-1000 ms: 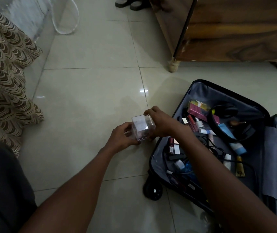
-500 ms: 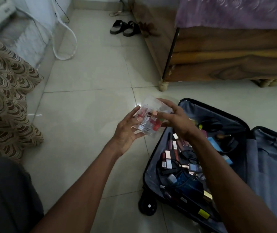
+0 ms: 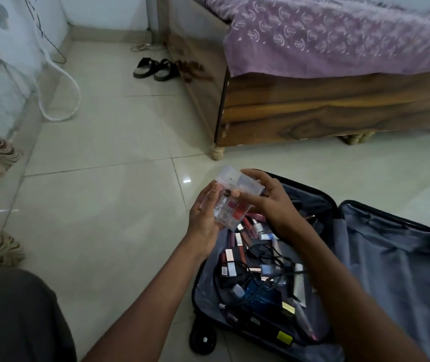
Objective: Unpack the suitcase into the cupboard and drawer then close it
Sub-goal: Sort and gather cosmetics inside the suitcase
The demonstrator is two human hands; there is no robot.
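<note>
Clear plastic box (image 3: 237, 202) of small cosmetics, tilted, held above the floor at the 10 o'clock corner of the open suitcase (image 3: 381, 259). Cupped from below by the left hand (image 3: 204, 218), pinched from the top by the right hand (image 3: 266, 197). Sandals (image 3: 156, 69) at 12 o'clock, wooden bed (image 3: 326, 111) at 1.

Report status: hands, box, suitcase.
Both hands, left hand and right hand, gripping clear box above suitcase. Suitcase open, still full of small items. Nothing in the way.

Purple leaf-print bedspread (image 3: 339, 40) — brown wood-grain bed frame (image 3: 326, 111) — black sandals (image 3: 156, 69)
</note>
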